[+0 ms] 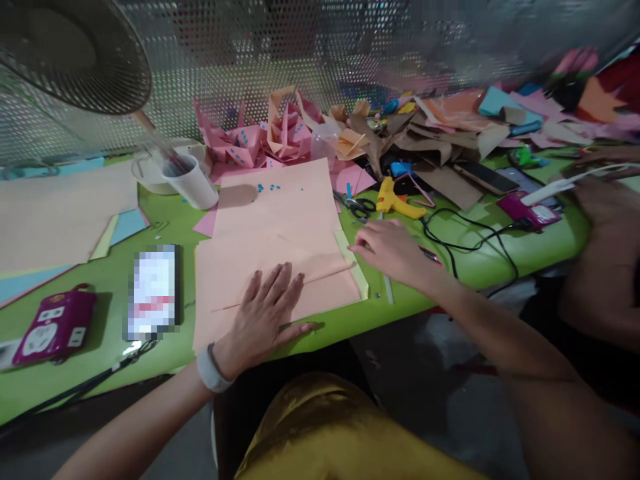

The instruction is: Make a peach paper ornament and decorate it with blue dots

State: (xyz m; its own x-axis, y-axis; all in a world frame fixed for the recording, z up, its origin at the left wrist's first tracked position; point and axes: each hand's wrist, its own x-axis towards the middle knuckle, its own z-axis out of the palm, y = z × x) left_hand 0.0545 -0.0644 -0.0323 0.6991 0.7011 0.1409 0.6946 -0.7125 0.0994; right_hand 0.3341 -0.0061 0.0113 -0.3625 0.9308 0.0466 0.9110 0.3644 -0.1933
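Yellow cloth [325, 433] fills the near edge of the view, below the green table [540, 248]. Peach paper [225, 273] lies on the table, under the left hand [267, 307], which is flat and spread. Just right of the paper, the right hand [387, 250] is curled; whether it holds anything, I cannot tell.

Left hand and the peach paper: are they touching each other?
Touching. The head view shows the left hand spread flat, palm down, on the peach paper.
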